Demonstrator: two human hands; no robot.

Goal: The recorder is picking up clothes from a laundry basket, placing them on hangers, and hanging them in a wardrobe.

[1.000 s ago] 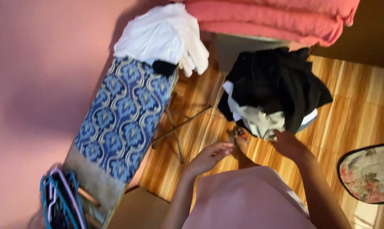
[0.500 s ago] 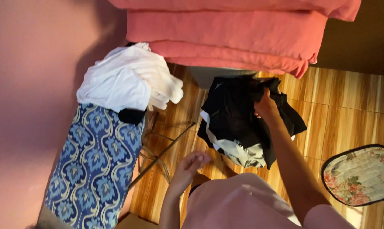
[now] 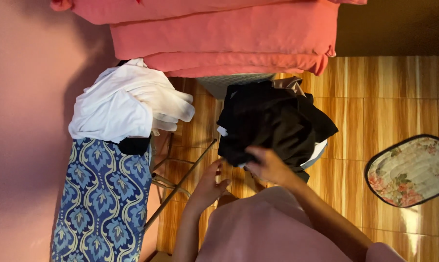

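Note:
A heap of black clothes [image 3: 273,121] fills a basket whose white rim [image 3: 319,153] shows at the right side. My right hand [image 3: 268,165] grips the near edge of the black clothes. My left hand [image 3: 210,180] hovers just left of it over the wooden floor, fingers apart and holding nothing. An ironing board [image 3: 105,194] with a blue patterned cover stands to the left, with white clothes [image 3: 127,102] piled on its far end.
Pink bedding [image 3: 219,34] hangs over a bed edge at the top. The board's metal legs [image 3: 180,174] cross the floor beside my left hand. An oval flowered mat [image 3: 409,170] lies at the right. A pink wall [image 3: 25,121] runs along the left.
My right hand has come down from the top of the black heap to its near edge. The left hand has lifted slightly toward the heap. The view has shifted right and up.

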